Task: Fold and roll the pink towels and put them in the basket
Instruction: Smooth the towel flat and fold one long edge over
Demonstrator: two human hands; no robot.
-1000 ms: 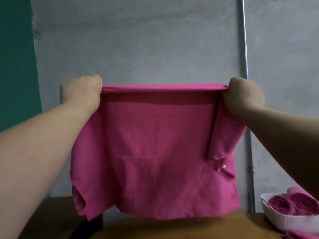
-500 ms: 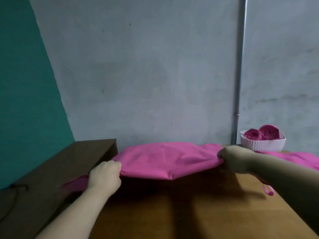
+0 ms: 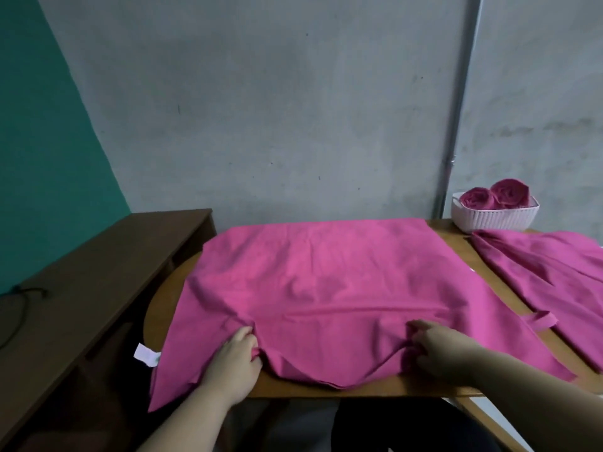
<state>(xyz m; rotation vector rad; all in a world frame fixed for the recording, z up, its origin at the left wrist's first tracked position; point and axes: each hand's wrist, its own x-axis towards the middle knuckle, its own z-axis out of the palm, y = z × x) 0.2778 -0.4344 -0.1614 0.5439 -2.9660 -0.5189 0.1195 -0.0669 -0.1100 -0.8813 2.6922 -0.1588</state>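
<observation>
Left hand (image 3: 233, 357) and right hand (image 3: 439, 352) each pinch bunched cloth of the pink towel (image 3: 326, 278), spread on the table (image 3: 166, 288); fingers seemingly curled, blurred.

We see a matt, creased pink cloth towel (image 3: 326, 282) on our smooth, faintly glossy wooden table (image 3: 164, 301); the basket (image 3: 496, 220) is ribbed white plastic.

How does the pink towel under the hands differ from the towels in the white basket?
The spread towel lies open on the table; the basket towels are rolled. The left hand and right hand grip the spread towel; nothing touches the basket towels. All are pink.
</observation>
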